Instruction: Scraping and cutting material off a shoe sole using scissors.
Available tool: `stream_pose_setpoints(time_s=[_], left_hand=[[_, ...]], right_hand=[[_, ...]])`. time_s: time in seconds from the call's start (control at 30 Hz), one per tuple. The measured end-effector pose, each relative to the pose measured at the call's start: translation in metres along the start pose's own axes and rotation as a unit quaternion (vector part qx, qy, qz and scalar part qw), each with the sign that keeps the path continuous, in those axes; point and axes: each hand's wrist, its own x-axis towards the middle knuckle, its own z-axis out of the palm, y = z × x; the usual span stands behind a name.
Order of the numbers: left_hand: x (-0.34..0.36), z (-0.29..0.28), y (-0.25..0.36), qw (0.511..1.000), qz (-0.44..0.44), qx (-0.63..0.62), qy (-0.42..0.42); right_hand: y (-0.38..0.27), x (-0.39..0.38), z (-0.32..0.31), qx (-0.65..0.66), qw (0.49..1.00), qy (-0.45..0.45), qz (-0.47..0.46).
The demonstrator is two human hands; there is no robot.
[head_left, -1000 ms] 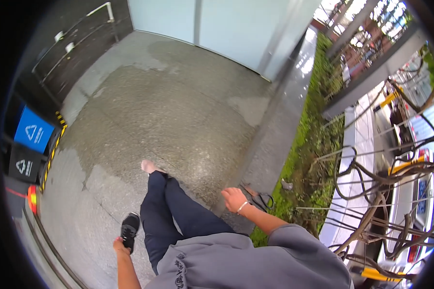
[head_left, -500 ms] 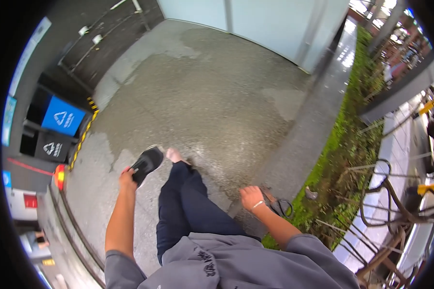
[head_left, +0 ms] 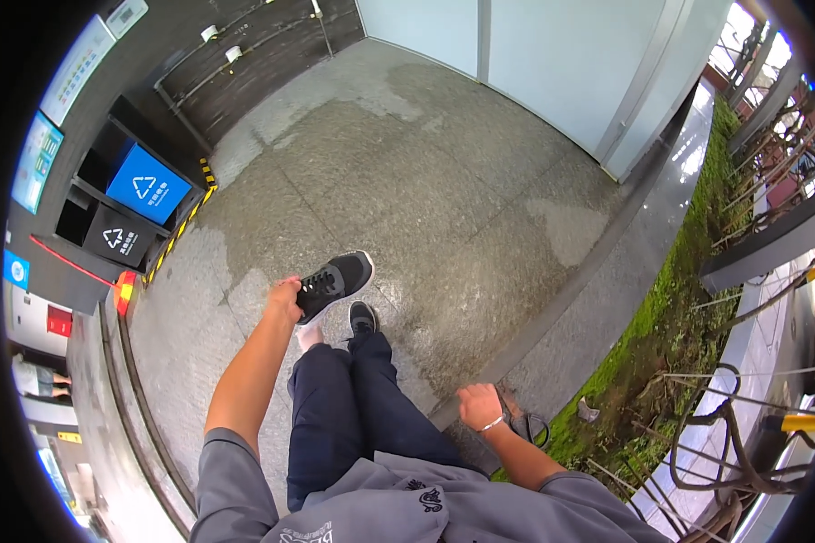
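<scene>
A black-and-grey sneaker (head_left: pixel 342 279) with a pale sole edge and laces is in my left hand (head_left: pixel 285 297), held by its heel end above the wet pavement. Just below it shows a foot in a pale sock (head_left: pixel 310 337). My other foot wears a matching black sneaker (head_left: pixel 363 318). Curled on the low stone ledge, my right hand (head_left: pixel 480 406) has its fingers folded under, so what they hold, if anything, is hidden. A black looped strap (head_left: pixel 536 429) lies beside that wrist, which wears a thin bracelet (head_left: pixel 492 423).
Blue and black recycling bins (head_left: pixel 149 185) stand on the left behind a black-and-yellow striped edge (head_left: pixel 183 228). An orange-red marker (head_left: pixel 123 293) is nearby. A mossy planting strip (head_left: pixel 643 339) with stems and metal rods runs along the right. Pale panels (head_left: pixel 566 72) close off the far side.
My left hand has moved the sneaker up and to the right, turning its laced top into view. My legs have shifted, and the shod foot now shows. The right hand stays by the ledge.
</scene>
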Motion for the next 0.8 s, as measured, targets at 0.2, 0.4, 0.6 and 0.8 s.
stream_pose_setpoints(time_s=[0.2,0.4,0.6,0.8], left_hand=[[0.006,-0.006,-0.008,0.996,-0.085,-0.007,0.008],[0.028,-0.048,-0.029,0.995,-0.041,-0.091,0.024],[0.056,-0.080,-0.066,0.985,0.083,-0.145,0.036],[0.050,-0.089,-0.070,0.986,0.127,-0.095,-0.046]], right_hand=[[0.001,0.004,-0.008,0.010,1.000,0.003,-0.008],[0.000,0.006,-0.007,0.016,0.998,0.029,-0.044],[0.001,0.002,-0.010,0.023,0.999,0.000,-0.041],[-0.001,0.004,-0.008,0.026,0.998,0.007,-0.058]])
